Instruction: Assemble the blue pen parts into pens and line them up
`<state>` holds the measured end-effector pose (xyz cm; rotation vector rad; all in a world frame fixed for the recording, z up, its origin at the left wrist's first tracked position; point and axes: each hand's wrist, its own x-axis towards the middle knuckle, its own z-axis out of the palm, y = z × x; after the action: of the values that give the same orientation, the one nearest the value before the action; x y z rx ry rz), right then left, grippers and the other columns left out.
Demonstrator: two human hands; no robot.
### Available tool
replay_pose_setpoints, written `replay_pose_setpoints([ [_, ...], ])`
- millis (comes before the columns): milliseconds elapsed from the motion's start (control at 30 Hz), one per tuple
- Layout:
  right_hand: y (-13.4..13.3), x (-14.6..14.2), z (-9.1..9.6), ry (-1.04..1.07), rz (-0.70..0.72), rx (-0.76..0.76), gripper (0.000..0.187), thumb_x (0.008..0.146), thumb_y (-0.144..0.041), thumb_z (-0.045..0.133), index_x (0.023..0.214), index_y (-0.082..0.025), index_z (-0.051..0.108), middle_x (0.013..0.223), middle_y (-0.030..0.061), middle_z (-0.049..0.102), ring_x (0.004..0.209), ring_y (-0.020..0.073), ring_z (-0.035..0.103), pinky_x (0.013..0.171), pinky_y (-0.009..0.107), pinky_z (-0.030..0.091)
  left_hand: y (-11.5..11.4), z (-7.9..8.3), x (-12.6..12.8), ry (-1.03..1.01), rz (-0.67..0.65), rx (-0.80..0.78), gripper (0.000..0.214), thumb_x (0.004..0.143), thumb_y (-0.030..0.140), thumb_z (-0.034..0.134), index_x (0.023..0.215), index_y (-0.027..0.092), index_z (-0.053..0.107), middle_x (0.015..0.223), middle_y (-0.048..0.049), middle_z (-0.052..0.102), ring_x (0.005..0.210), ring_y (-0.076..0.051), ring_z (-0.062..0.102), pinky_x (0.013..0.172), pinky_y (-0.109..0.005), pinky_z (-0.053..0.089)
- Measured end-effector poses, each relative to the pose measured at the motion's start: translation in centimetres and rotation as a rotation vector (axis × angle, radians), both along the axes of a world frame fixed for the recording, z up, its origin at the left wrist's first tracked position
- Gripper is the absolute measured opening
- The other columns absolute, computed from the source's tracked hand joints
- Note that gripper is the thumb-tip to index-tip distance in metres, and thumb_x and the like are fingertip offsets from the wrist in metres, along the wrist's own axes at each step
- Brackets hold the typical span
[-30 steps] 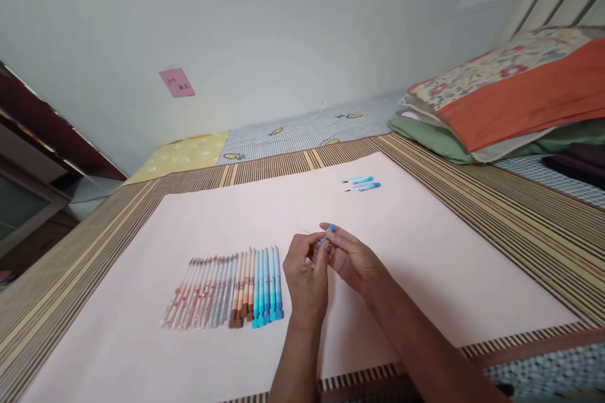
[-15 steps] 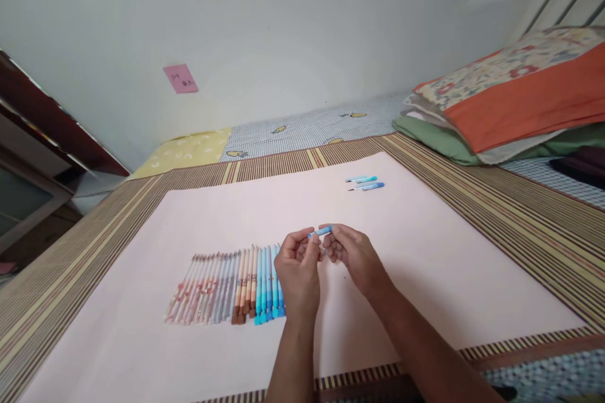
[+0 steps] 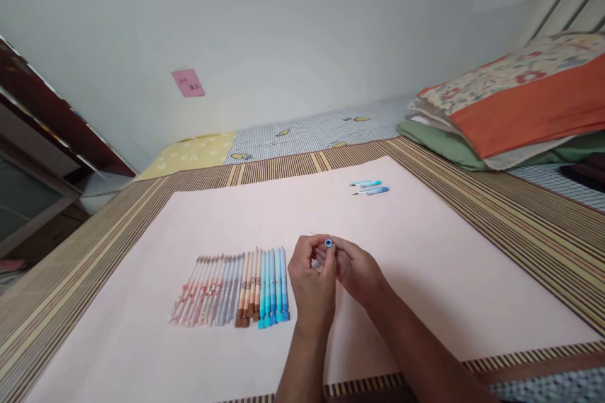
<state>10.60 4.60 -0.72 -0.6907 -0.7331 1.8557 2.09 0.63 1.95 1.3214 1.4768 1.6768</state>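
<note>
My left hand (image 3: 312, 274) and my right hand (image 3: 363, 272) meet above the pale pink sheet (image 3: 265, 217). Between their fingertips is a blue pen barrel (image 3: 328, 243), its round open end turned toward me; the rest of it is hidden by fingers. Both hands are closed in a pinch around it. Left of my hands lies a row of several pens: clear ones with pink and grey (image 3: 208, 293), brown and peach ones (image 3: 248, 293), and blue ones (image 3: 274, 289). Farther off lie some blue and turquoise pen parts (image 3: 371, 188), with thin dark tips pointing left.
The sheet lies on a striped woven mat (image 3: 477, 214). Folded bedding with an orange and floral cover (image 3: 520, 101) is stacked at the right. A white wall (image 3: 302, 31) stands behind, with a pink note (image 3: 188, 82) stuck on it.
The blue barrel has turned from lying sideways to showing its end toward me. My hands have come closer together. The view has shifted slightly, and the row's blue pens are less covered.
</note>
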Motion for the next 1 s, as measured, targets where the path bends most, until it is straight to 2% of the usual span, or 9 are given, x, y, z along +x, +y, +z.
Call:
replay_pose_setpoints([
  [133, 0.4, 0.6, 0.1, 0.071, 0.040, -0.010, 0.020, 0.078, -0.038, 0.070, 0.078, -0.019, 0.072, 0.082, 0.0079, 0.073, 0.091, 0.0267, 0.067, 0.067, 0.033, 0.048, 0.0, 0.2, 0.1, 0.057, -0.007, 0.046, 0.008, 0.089, 0.020, 0.063, 0.090, 0.022, 0.071, 0.082, -0.0016, 0.064, 0.074, -0.015, 0.060, 0.070, -0.026, 0.048],
  [300, 1.3, 1.1, -1.1, 0.199, 0.084, -0.070, 0.017, 0.082, -0.033, 0.065, 0.076, -0.018, 0.071, 0.069, 0.0030, 0.066, 0.074, 0.0202, 0.063, 0.078, 0.036, 0.051, -0.1, 0.3, 0.3, 0.121, -0.022, 0.089, 0.011, 0.090, 0.017, 0.062, 0.094, 0.020, 0.071, 0.084, -0.0022, 0.063, 0.076, -0.015, 0.060, 0.069, -0.027, 0.047],
  [400, 1.5, 1.4, -1.6, 0.250, 0.070, -0.081, 0.017, 0.085, -0.031, 0.065, 0.074, -0.019, 0.069, 0.063, -0.0001, 0.058, 0.065, 0.0167, 0.057, 0.076, 0.034, 0.051, 0.0, 0.3, 0.4, 0.124, -0.027, 0.092, 0.010, 0.089, 0.017, 0.063, 0.094, 0.020, 0.071, 0.085, -0.0026, 0.064, 0.076, -0.015, 0.060, 0.069, -0.027, 0.048],
  [500, 1.4, 1.5, -1.4, 0.243, 0.037, -0.094, 0.020, 0.085, -0.032, 0.071, 0.071, -0.018, 0.067, 0.060, -0.0020, 0.054, 0.058, 0.0121, 0.050, 0.067, 0.027, 0.049, 0.1, 0.3, 0.2, 0.003, -0.062, 0.039, 0.008, 0.088, 0.019, 0.064, 0.094, 0.020, 0.070, 0.085, -0.0025, 0.066, 0.077, -0.015, 0.062, 0.070, -0.027, 0.049],
  [600, 1.2, 1.8, -0.7, 0.196, 0.036, -0.039, 0.020, 0.082, -0.031, 0.077, 0.073, -0.016, 0.068, 0.067, -0.0015, 0.057, 0.057, 0.0086, 0.047, 0.057, 0.021, 0.042, 0.2, 0.2, -0.4, -0.198, -0.107, -0.050, 0.011, 0.087, 0.024, 0.067, 0.098, 0.020, 0.068, 0.083, -0.0019, 0.068, 0.077, -0.015, 0.064, 0.073, -0.027, 0.051],
  [733, 1.0, 2.1, 0.6, 0.099, 0.027, 0.083, 0.020, 0.078, -0.032, 0.081, 0.077, -0.017, 0.068, 0.067, -0.0016, 0.058, 0.059, 0.0088, 0.048, 0.056, 0.022, 0.040, 0.2, -0.1, -0.8, -0.326, -0.142, -0.075, 0.016, 0.086, 0.028, 0.071, 0.098, 0.019, 0.065, 0.081, -0.0009, 0.068, 0.077, -0.014, 0.064, 0.073, -0.025, 0.050],
  [867, 0.9, 2.2, 1.3, 0.054, 0.023, 0.182, 0.022, 0.076, -0.035, 0.082, 0.079, -0.019, 0.066, 0.064, -0.0020, 0.059, 0.059, 0.0117, 0.052, 0.061, 0.027, 0.045, 0.3, 0.0, -0.6, -0.418, -0.181, -0.025, 0.018, 0.085, 0.032, 0.072, 0.090, 0.019, 0.060, 0.071, 0.0014, 0.066, 0.066, -0.012, 0.062, 0.066, -0.024, 0.049],
  [1000, 0.5, 2.1, 1.4, -0.041, 0.027, 0.269, 0.022, 0.078, -0.036, 0.081, 0.084, -0.019, 0.067, 0.064, -0.0013, 0.061, 0.062, 0.0136, 0.056, 0.064, 0.029, 0.046, 0.6, 0.2, -0.9, -0.433, -0.128, -0.011, 0.031, 0.090, 0.042, 0.066, 0.073, 0.018, 0.054, 0.059, 0.0027, 0.060, 0.051, -0.009, 0.053, 0.053, -0.021, 0.041],
])
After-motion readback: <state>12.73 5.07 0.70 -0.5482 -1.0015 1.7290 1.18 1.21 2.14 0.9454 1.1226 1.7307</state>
